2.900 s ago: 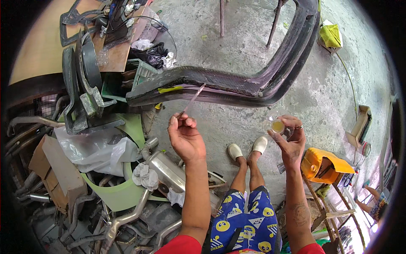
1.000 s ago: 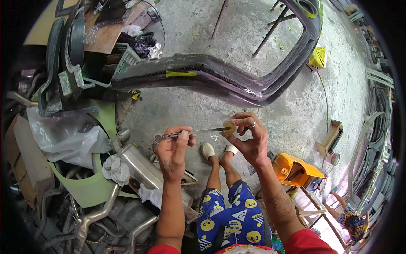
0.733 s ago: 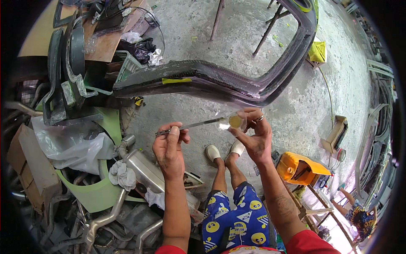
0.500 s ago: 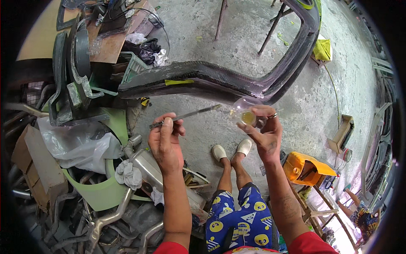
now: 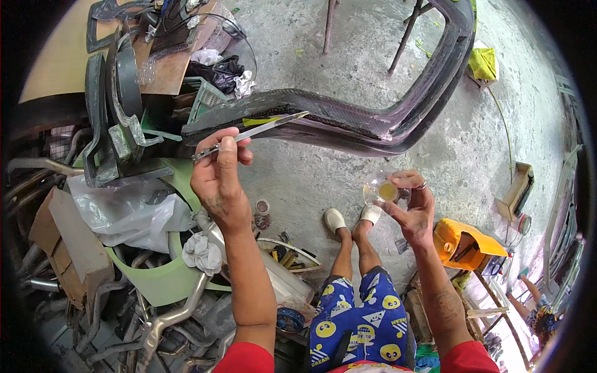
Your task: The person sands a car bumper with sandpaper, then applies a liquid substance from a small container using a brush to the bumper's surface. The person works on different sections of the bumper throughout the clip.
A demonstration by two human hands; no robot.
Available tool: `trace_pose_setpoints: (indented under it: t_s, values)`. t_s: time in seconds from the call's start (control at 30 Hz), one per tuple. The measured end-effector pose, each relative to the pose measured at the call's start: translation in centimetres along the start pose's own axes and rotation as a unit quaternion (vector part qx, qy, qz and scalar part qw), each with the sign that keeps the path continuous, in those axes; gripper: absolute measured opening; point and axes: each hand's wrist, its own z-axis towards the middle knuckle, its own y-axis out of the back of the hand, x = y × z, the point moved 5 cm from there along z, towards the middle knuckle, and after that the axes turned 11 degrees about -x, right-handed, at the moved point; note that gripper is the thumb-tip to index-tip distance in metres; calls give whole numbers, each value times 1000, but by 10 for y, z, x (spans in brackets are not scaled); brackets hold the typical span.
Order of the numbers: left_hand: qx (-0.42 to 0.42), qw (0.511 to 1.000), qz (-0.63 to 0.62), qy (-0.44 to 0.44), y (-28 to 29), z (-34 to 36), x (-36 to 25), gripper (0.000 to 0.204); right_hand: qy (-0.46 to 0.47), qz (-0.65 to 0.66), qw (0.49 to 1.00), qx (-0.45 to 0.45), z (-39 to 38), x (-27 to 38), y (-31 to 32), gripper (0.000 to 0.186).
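My left hand (image 5: 222, 183) is closed around the lower end of a thin, flat metal blade (image 5: 273, 125) with a narrow tip. Its far end lies across the view of the long black car-body trim (image 5: 336, 118); I cannot tell whether it touches. A strip of yellow-green tape (image 5: 258, 122) sits on the trim just beside the blade. Between the thumb and fingers of my right hand (image 5: 413, 208) is a small clear plastic cup (image 5: 376, 186), tilted toward me, with yellowish liquid showing in it. The cup is over the floor, apart from the trim.
On the left lie many metal exhaust pipes (image 5: 165, 323), a light-green panel (image 5: 146, 283), a plastic sheet (image 5: 127, 211) and cardboard (image 5: 68, 242). An orange cut-open jug (image 5: 467, 244) and a wooden frame (image 5: 491, 311) stand at right. Another person (image 5: 540, 314) is at the far lower right.
My left hand has moved up and left, bringing the blade over the trim near the tape. My right hand has lowered the cup slightly to the right, away from the trim.
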Motion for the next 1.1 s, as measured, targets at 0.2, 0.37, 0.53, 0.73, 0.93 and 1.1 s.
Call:
trace_pose_setpoints:
  t_s: [0.2, 0.37, 0.53, 0.73, 0.93, 1.1]
  values:
    - [13, 998, 38, -48, -7, -5, -7, 19, -13, 22, 1000, -17, 1, 3, -1, 42]
    - [5, 995, 60, -78, -7, -7, -13, 19, -7, 13, 1000, -10, 3, 9, -5, 42]
    - [9, 993, 71, -98, -4, -8, -16, 20, -22, 15, 1000, -1, 4, 7, -5, 45]
    - [5, 993, 62, -95, -2, -11, -14, 20, -15, 16, 1000, 2, 4, 5, -2, 44]
    - [-15, 996, 39, -82, 2, -10, -6, 20, -23, 15, 1000, -3, 4, 5, -3, 45]
    - [-39, 997, -29, -53, 4, -17, 13, 21, -20, 18, 1000, -5, 5, 5, -4, 45]
